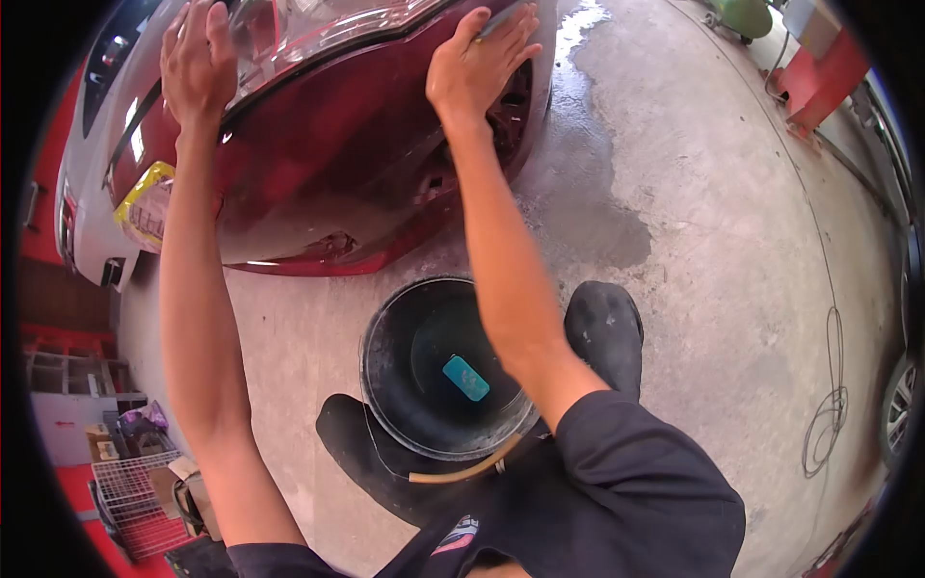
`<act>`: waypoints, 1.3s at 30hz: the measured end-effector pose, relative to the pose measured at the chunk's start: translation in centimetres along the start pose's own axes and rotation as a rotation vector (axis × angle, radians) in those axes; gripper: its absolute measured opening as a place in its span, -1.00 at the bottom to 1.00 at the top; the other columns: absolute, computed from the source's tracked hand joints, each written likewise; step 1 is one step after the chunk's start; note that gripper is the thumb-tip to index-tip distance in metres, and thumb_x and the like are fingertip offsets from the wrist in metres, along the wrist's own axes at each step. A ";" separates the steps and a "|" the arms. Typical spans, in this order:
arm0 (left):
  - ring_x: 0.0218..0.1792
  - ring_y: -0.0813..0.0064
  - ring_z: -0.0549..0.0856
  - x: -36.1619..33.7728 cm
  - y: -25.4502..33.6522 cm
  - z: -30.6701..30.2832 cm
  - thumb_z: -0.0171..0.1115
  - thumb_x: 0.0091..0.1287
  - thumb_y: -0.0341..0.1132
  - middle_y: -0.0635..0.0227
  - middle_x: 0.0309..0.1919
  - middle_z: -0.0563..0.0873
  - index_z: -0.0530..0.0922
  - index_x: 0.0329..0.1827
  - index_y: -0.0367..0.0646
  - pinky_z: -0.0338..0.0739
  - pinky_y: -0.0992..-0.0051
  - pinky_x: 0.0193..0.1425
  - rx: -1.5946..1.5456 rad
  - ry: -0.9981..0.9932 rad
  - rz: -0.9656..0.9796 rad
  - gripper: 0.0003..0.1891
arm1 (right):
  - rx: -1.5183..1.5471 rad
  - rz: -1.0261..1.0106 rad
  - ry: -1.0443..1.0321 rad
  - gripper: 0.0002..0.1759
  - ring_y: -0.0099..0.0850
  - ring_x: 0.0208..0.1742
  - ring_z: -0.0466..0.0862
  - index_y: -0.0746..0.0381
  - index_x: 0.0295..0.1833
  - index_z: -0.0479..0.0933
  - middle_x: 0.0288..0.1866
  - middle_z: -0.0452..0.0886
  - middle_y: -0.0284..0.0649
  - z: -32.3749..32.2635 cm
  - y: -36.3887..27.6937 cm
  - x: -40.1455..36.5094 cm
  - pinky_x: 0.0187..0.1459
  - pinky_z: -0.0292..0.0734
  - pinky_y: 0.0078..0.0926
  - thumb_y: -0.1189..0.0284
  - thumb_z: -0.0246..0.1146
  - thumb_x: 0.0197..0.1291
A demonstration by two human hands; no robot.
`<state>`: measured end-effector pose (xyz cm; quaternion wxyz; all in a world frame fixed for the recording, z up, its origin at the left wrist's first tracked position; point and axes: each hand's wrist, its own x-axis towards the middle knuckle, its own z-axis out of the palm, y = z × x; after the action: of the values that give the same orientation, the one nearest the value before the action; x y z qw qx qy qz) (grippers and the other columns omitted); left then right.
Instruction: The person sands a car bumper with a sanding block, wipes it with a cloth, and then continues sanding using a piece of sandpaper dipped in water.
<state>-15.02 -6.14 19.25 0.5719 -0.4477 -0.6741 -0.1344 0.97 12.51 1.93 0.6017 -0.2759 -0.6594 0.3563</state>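
My left hand (pixel 199 67) is at the upper left, fingers stretched out, close to the window edge of a dark red car door panel (pixel 328 135). Over the panel's right upper part, my right hand (pixel 472 72) has its thumb and fingers around a flat grey-blue piece (pixel 501 19), partly hidden by the fingers. Between my knees stands a black bucket (pixel 371 385) with a tan handle grip (pixel 462 474). Inside it lies a teal block (pixel 466 378).
A light-coloured car (pixel 82 212) stands behind the panel on the left, with a yellow plastic package (pixel 146 204) beside it. Wet patches mark the concrete floor (pixel 703 241). At the right are a coiled cable (pixel 827 424) and a red stand (pixel 819 82). A white wire rack (pixel 140 501) is lower left.
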 end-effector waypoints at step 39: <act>0.51 0.03 0.56 0.0 -0.4 -0.1 -0.16 0.74 -0.06 0.37 0.50 0.66 0.60 0.53 0.08 0.36 0.17 0.64 0.022 0.016 0.011 -0.52 | 0.062 -0.138 -0.093 -0.16 0.25 0.85 -0.24 0.54 0.77 -0.21 0.84 -0.21 0.32 0.7 -1.8 -10.5 0.74 -0.37 0.32 0.21 -0.10 0.69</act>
<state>-15.23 -6.42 19.41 0.5827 -0.4441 -0.6686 -0.1274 1.70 2.98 -2.91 0.6017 -0.1943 -0.6928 0.3467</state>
